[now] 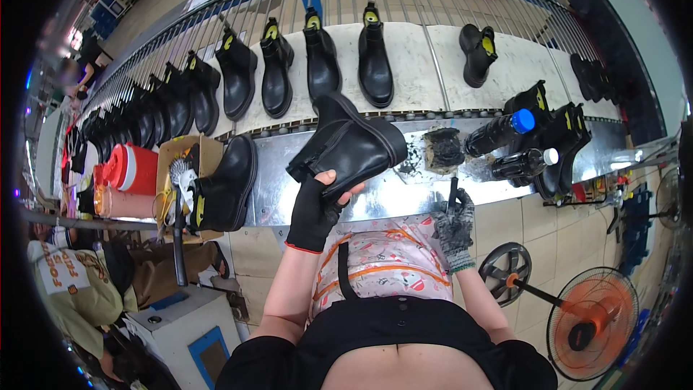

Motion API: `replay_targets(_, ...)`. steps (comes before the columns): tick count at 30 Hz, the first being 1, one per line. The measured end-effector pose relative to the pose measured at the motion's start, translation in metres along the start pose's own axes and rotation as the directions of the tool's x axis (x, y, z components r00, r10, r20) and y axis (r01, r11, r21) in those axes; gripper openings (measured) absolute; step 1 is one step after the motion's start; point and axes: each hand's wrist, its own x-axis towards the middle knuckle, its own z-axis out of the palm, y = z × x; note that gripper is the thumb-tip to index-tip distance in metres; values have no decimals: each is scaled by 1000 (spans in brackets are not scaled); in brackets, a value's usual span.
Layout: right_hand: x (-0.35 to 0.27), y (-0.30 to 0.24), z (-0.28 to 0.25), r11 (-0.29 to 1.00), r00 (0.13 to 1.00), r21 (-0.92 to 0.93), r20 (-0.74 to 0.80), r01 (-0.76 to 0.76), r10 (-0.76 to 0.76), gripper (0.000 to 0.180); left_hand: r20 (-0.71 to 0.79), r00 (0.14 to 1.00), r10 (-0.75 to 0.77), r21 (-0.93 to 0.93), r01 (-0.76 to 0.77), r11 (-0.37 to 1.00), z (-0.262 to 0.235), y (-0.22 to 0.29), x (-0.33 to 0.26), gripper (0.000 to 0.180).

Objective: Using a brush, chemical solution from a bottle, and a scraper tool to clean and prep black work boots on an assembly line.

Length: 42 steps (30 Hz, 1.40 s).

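Note:
My left hand (pixel 315 208), in a black fingerless glove, grips a black ankle boot (pixel 350 150) by its upper. The boot is tilted over the metal bench edge, with its sole turned up to the right. Lower right of it, my right hand (pixel 455 230), in a grey glove smeared with black, is closed around a slim dark stick-like tool (pixel 453 191). The tool's kind cannot be made out. It is apart from the boot. Just beyond lies a black-stained square pad (pixel 443 150) on the bench. Another black boot (pixel 227 184) lies at the left on the bench edge.
A pale conveyor (pixel 411 65) carries a row of black boots (pixel 323 58). Dark bottles, one blue-capped (pixel 498 133) and one white-capped (pixel 523 164), lie right of the pad beside more boots. On the left stand a red jug (pixel 133 170) and a cardboard box (pixel 206 152) with tools.

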Motion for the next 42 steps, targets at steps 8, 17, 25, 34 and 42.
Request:
replay_targets(8, 41, 38, -5, 877, 977, -438, 12, 198, -215, 31, 351, 927, 130, 544, -315, 778, 102, 26, 113, 47)
replay_targets(17, 26, 62, -9, 898, 996, -440, 88, 30, 10, 39, 245, 927, 284, 907, -323, 271, 185, -23, 302, 47)
replay_targets(25, 24, 50, -20, 705, 948, -633, 203, 319, -245, 34, 663, 676, 322, 747, -567, -347, 167, -90, 320, 47)
replay_targets(34, 29, 29, -20, 716, 924, -588, 297, 376, -242, 34, 892, 283, -353, -26, -747, -664, 89, -100, 294, 13)
replay_targets(42, 25, 28, -19, 750, 945, -589, 290, 301, -151, 33, 788, 454, -416, -103, -568, -816, 79, -118, 325, 9)
